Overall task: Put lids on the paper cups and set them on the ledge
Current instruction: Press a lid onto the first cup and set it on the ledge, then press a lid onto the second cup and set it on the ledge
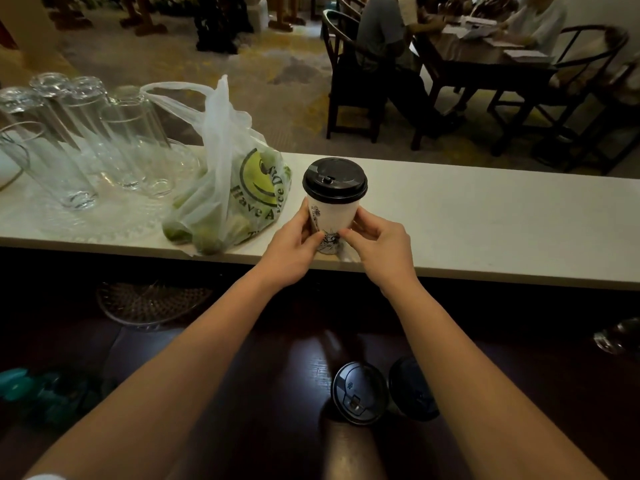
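We were at the setting-down step: the paper cup (331,221), its black lid (334,180) already on, stood at the near edge of the white ledge (485,216), just beside a plastic bag (235,188). Whether its base fully rested there we could not tell, since our hands hid it.

Our left hand (294,249) curled round the cup's left side, thumb across the printed front. Our right hand (381,249) met it from the other side, fingers (362,223) bent and pinching the wall lightly with the thumb.

Next, we judged, both hands needed to let go without tipping the cup, then reach down to the dark counter, where two more lids (360,393) showed; whether cups sat under them was unclear.
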Action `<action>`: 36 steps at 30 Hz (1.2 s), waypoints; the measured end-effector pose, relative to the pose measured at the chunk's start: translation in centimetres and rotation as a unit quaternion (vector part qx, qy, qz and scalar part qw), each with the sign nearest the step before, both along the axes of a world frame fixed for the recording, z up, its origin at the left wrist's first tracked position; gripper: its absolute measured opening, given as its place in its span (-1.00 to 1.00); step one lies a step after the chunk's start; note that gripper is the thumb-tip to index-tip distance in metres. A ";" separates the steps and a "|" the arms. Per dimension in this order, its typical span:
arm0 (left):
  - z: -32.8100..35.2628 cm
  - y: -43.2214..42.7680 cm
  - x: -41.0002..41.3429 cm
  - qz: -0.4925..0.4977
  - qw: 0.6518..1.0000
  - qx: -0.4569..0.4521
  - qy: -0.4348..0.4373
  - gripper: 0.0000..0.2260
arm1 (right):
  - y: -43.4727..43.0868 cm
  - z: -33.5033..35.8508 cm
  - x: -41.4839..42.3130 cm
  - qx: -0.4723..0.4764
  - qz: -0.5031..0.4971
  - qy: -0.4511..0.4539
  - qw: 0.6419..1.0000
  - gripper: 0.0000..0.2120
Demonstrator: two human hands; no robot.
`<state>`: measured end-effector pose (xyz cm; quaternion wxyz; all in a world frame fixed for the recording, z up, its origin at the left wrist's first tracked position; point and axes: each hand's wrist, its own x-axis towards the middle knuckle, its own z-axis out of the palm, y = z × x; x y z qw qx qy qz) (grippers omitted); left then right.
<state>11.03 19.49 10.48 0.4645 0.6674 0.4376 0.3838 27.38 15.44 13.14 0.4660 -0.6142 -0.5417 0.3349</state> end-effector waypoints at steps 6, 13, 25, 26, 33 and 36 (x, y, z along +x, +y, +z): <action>-0.3 0.3 -0.3 -0.007 1.000 -0.006 -0.001 -0.54 | 0.1 -0.6 0.1 0.003 -0.007 0.010 1.000 -0.53; -0.3 -0.2 -0.3 -0.013 1.000 -0.013 0.002 -0.56 | -0.5 -1.1 -0.3 0.003 -0.021 0.016 1.000 -0.52; -0.9 -0.8 -0.3 -0.009 0.999 -0.034 -0.007 -0.51 | -0.9 -2.4 -1.0 -0.043 -0.029 0.042 0.998 -0.54; -0.9 -0.8 -0.3 -0.007 0.999 -0.034 -0.007 -0.51 | -0.9 -2.4 -1.0 -0.046 -0.028 0.041 0.998 -0.54; -0.9 -2.0 -0.7 0.039 0.997 -0.072 -0.011 -0.39 | -2.1 -2.3 -1.0 -0.073 -0.044 0.030 0.996 -0.37; -0.7 -3.3 -1.1 0.077 0.994 -0.083 -0.008 -0.37 | -3.6 -2.2 -0.5 -0.072 -0.069 0.030 0.995 -0.39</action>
